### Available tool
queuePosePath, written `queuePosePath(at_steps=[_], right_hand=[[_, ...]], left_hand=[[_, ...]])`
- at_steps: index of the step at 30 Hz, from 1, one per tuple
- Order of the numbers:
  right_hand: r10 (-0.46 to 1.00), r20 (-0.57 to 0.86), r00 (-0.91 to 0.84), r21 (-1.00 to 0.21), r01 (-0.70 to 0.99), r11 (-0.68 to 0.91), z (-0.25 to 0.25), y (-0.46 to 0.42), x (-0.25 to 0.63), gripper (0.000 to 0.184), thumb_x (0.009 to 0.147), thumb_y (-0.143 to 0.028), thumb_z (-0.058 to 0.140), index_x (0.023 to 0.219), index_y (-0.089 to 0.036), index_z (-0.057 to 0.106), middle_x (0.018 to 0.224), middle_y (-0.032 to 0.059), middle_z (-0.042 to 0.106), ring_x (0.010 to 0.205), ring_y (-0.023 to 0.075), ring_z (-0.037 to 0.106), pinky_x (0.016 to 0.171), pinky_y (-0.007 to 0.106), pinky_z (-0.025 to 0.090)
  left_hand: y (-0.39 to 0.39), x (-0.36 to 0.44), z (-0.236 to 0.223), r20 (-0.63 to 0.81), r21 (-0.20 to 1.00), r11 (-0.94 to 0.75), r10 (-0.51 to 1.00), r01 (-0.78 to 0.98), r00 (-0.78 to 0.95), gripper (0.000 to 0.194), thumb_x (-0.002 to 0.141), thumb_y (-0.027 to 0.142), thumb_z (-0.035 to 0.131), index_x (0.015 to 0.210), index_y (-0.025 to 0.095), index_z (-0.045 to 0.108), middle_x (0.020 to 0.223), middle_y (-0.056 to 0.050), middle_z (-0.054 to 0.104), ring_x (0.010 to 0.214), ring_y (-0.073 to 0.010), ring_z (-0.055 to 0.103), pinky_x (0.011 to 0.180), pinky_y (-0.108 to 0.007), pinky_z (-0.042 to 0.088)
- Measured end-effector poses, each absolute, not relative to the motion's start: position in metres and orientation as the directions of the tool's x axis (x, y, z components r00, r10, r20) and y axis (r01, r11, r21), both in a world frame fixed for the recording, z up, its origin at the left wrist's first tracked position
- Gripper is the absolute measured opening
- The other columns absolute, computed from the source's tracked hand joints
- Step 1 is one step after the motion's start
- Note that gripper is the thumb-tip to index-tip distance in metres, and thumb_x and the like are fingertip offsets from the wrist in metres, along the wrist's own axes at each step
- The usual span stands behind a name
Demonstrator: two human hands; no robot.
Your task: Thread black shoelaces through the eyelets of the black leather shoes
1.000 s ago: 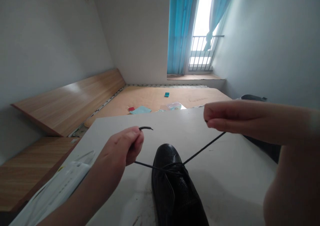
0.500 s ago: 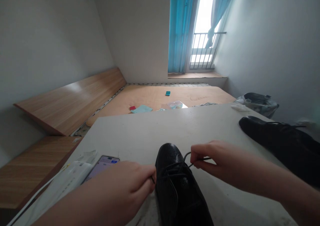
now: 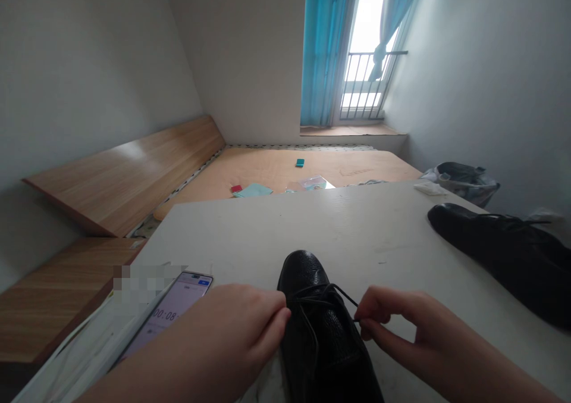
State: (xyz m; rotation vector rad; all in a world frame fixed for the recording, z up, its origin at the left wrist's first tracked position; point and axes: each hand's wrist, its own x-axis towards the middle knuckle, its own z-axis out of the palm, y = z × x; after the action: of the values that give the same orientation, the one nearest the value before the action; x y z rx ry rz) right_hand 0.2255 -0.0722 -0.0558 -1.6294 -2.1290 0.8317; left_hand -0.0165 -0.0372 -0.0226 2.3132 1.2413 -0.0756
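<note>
A black leather lace-up shoe (image 3: 307, 272) points away from me on the white table (image 3: 232, 230). Its black shoelace (image 3: 343, 293) crosses over the tongue. On the right of the shoe, my right hand (image 3: 401, 325) pinches one end of the lace between thumb and fingertips, the lace stretched from the eyelets to it. My left hand (image 3: 254, 325) is closed at the shoe's left side, pinching the lace, whose end is mostly hidden by the fingers. A second black shoe (image 3: 495, 248) lies at the table's right edge.
A phone (image 3: 182, 302) showing a timer lies left of my left hand, beside white packaging (image 3: 84, 349). A small white packet (image 3: 430, 188) rests at the far right corner. Beyond stand a bed (image 3: 263, 162) with small items and a lined bin (image 3: 464, 180).
My right hand has moved down and slightly right, drawing its lace end lower beside the shoe. My left hand has shifted slightly right, closer against the shoe.
</note>
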Motion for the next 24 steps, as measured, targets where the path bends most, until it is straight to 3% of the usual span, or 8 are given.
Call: queuePosePath(at_steps=[4,7,10,14,18,20,24], right_hand=[[0.962,-0.055,-0.266,-0.657,0.735,0.166,-0.056,-0.078,0.222,0.017,0.09,-0.026,0.051,0.075,-0.023,0.061,0.073,-0.0015,0.071,0.069,0.0169,0.067,0.065,0.026,0.052],[0.954,-0.049,-0.294,-0.675,0.714,0.185,-0.059,-0.08,0.219,0.018,0.094,-0.029,0.047,0.087,-0.025,0.062,0.077,-0.0009,0.074,0.07,0.0179,0.069,0.063,0.027,0.053],[0.944,0.043,-0.328,-0.661,0.699,0.273,-0.062,-0.08,0.218,0.02,0.097,-0.026,0.039,0.107,-0.027,0.056,0.076,-0.001,0.074,0.066,0.0177,0.07,0.059,0.027,0.052],[0.903,0.147,-0.403,-0.633,0.664,0.399,-0.062,-0.081,0.218,0.026,0.099,-0.02,0.031,0.114,-0.026,0.051,0.077,-0.002,0.074,0.065,0.0159,0.071,0.059,0.026,0.053],[0.876,0.201,-0.439,-0.516,0.712,0.476,-0.056,-0.085,0.217,0.028,0.095,-0.024,0.044,0.121,-0.027,0.052,0.1,0.0018,0.076,0.084,0.0195,0.074,0.068,0.028,0.056],[0.862,0.232,-0.45,-0.429,0.748,0.506,-0.055,-0.087,0.215,0.031,0.091,-0.022,0.049,0.122,-0.025,0.053,0.097,0.0013,0.077,0.081,0.0201,0.074,0.069,0.03,0.055],[0.84,0.268,-0.472,-0.286,0.794,0.537,-0.054,-0.086,0.208,0.032,0.088,-0.011,0.037,0.111,-0.02,0.058,0.081,0.0015,0.076,0.067,0.0195,0.072,0.071,0.035,0.052]], left_hand=[[-0.037,-0.017,-0.022,-0.292,0.386,-0.444,0.773,0.809,0.564,0.031,0.094,0.028,0.039,0.072,0.022,0.061,0.071,0.0,0.069,0.065,-0.0179,0.062,0.055,-0.027,0.03],[-0.037,-0.017,-0.02,-0.296,0.405,-0.425,0.777,0.81,0.556,0.026,0.09,0.027,0.044,0.07,0.023,0.059,0.068,0.003,0.067,0.061,-0.0151,0.06,0.053,-0.026,0.028],[-0.039,-0.016,-0.018,-0.299,0.401,-0.417,0.782,0.816,0.547,0.024,0.087,0.026,0.047,0.065,0.023,0.056,0.063,0.005,0.065,0.056,-0.0136,0.056,0.052,-0.026,0.027],[-0.041,-0.014,-0.022,-0.296,0.392,-0.44,0.771,0.808,0.563,0.026,0.089,0.026,0.046,0.068,0.023,0.06,0.069,0.002,0.07,0.061,-0.0165,0.062,0.055,-0.026,0.032],[-0.043,-0.012,-0.027,-0.274,0.376,-0.481,0.759,0.792,0.591,0.026,0.093,0.023,0.044,0.08,0.025,0.067,0.085,-0.003,0.075,0.077,-0.0228,0.07,0.063,-0.028,0.04],[-0.044,-0.01,-0.028,-0.289,0.359,-0.481,0.758,0.8,0.585,0.026,0.095,0.022,0.043,0.085,0.024,0.067,0.088,-0.006,0.075,0.081,-0.0248,0.071,0.066,-0.029,0.043],[-0.045,-0.005,-0.026,-0.331,0.303,-0.439,0.784,0.846,0.525,0.02,0.096,0.018,0.043,0.104,0.022,0.061,0.089,-0.009,0.075,0.08,-0.0282,0.073,0.062,-0.03,0.044]])
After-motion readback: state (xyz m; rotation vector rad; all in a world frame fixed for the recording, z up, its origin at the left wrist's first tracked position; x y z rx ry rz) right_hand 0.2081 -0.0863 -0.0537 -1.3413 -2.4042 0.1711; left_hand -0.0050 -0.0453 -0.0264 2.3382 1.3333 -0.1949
